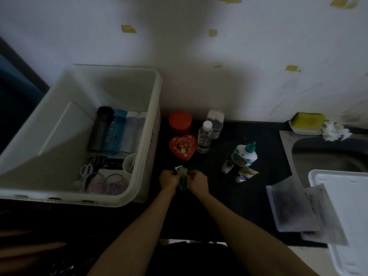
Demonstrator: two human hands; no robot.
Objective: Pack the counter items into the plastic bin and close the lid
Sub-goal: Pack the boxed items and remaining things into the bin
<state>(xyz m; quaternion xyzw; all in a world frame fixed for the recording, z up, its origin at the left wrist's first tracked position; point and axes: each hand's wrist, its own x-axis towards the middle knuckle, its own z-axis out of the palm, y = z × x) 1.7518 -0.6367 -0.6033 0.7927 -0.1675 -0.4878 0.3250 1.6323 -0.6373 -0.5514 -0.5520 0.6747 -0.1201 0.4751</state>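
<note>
1. The left hand (168,179) and right hand (197,182) both grasp a small green bottle (182,179) between them, over the counter's (229,196) front edge.
2. The open plastic bin (143,162) stands at the counter's left end, just beside the hands, with bottles (117,132) lying inside.
3. A red jar (180,120), heart-shaped tin (182,147) and clear bottle (204,139) stand near the counter's back edge.

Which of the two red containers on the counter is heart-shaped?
The red heart tin, nearer the hands; the red jar behind it by the wall is round.

open white bin (153,116), green item (182,177) held beside it
</note>
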